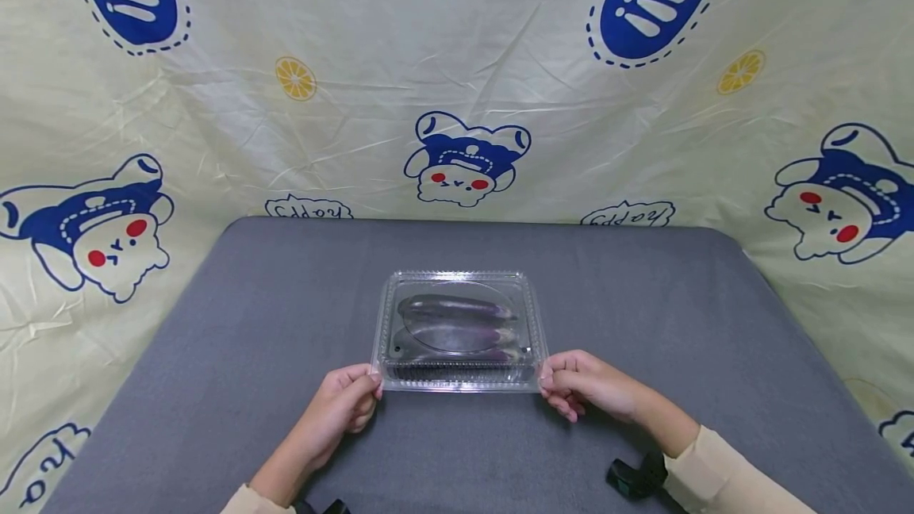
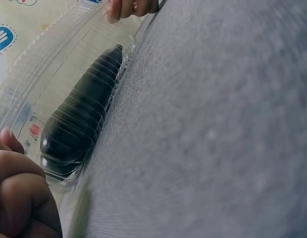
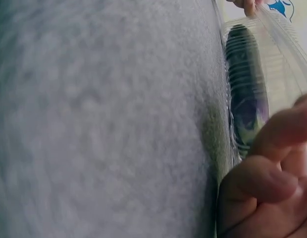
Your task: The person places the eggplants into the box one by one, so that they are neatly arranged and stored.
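A clear plastic clamshell box [image 1: 457, 377] rests on the grey table with its lid down. Through the lid, several dark purple eggplants [image 1: 457, 309] lie side by side, stems toward the right. My left hand [image 1: 347, 397] pinches the box's near left corner between thumb and curled fingers. At the near right corner, my right hand [image 1: 585, 383] pinches the rim the same way. The left wrist view has one eggplant [image 2: 81, 114] behind the ribbed side wall. In the right wrist view, the stem end of an eggplant [image 3: 246, 99] shows near my fingers.
The grey cloth-covered table [image 1: 286, 300] spreads around the box on all sides. Behind it hangs a pale curtain [image 1: 371, 46] printed with blue bears and orange slices. A black wrist device [image 1: 638, 476] sits at the right sleeve.
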`<state>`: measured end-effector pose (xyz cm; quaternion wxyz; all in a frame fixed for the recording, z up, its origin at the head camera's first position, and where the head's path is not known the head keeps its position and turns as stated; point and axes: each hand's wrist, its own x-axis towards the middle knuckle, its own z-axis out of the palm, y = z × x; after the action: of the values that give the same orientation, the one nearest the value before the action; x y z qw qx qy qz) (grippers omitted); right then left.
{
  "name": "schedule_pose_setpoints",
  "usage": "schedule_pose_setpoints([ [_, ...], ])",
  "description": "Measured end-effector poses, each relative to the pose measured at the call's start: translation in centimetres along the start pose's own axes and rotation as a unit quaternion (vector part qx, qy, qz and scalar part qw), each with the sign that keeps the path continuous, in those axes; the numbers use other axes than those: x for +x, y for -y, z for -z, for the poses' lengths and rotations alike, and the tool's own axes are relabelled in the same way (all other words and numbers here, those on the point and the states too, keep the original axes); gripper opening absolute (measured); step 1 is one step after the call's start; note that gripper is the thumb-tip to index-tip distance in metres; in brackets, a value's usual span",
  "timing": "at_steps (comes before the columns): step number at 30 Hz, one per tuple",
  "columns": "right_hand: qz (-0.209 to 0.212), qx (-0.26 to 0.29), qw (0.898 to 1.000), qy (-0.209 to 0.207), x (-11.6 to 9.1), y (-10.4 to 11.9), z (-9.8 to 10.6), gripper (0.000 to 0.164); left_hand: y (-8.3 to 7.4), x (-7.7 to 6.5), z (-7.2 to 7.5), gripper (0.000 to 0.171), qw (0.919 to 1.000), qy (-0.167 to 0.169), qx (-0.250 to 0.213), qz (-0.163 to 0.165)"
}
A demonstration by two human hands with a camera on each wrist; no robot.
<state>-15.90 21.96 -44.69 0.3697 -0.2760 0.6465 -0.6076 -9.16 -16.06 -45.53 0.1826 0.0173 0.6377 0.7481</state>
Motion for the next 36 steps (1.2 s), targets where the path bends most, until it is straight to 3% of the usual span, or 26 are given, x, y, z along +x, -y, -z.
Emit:
schedule_pose_setpoints([
  [6,0.02,0.012,0.999,0.036,-0.07,-0.22,0.01,0.03,-0.24,-0.01,0.12,0.024,1.0,0.006,0.001,0.004],
  [13,0.006,-0.008,1.0,-0.004,0.31,-0.18,-0.17,0.03,-0.28,-0.08,0.21,0.024,1.0,0.009,0.003,-0.001],
  [36,-0.013,-0.027,0.999,-0.035,-0.04,0.48,-0.34,0.044,-0.26,0.12,0.04,0.03,0.9972,-0.005,0.074,0.007],
])
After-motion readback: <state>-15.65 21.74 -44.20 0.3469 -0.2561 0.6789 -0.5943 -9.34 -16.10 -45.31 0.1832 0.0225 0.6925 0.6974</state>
